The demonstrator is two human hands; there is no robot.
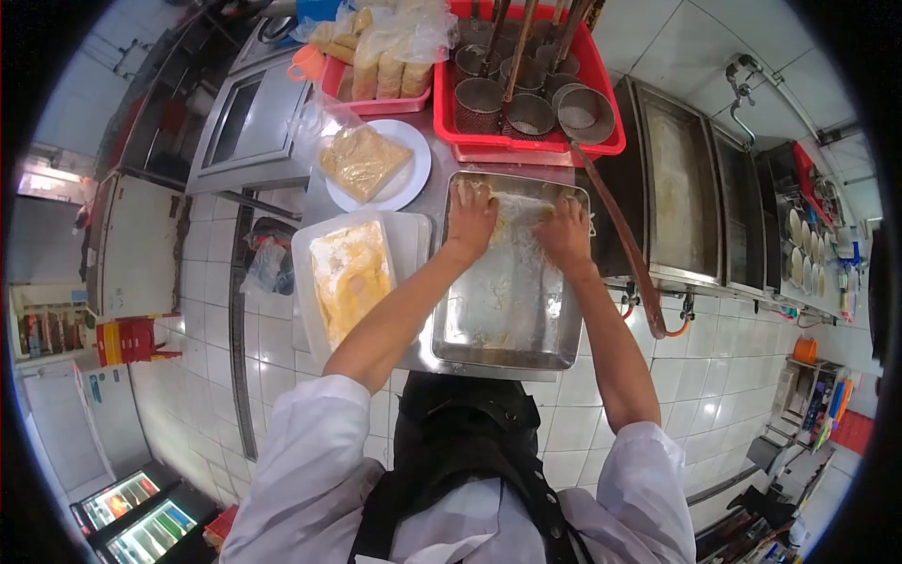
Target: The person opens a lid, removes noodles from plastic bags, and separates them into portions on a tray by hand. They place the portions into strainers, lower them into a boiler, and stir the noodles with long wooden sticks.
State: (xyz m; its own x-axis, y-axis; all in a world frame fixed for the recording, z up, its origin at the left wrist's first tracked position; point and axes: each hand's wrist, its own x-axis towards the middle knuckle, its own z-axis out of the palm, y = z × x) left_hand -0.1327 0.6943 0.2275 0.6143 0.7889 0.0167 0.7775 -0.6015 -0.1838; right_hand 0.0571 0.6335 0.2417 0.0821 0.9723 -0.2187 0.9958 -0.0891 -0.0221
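Note:
A rectangular metal tray (507, 324) lies in front of me, dusted with white flour and a few pale scraps. Both hands are inside its far half. My left hand (473, 218) is at the far left corner, fingers curled down over pale yellow noodle strands. Near the right wall, my right hand (566, 235) is closed in the same way, with thin strands showing beside its fingers. What lies under the palms is hidden. Left of the tray, a white plastic container (303, 273) holds a yellow, floured slab that looks like dough (349, 273).
Behind the container, a bag of tan crumbly food (365, 162) rests on a white plate (413, 179). A red basket (613, 139) holds several wire noodle strainers (528, 115); one long wooden handle (625, 230) hangs past the tray's right side. A pink tray (413, 101) carries filled bags. Sinks (672, 179) stand right.

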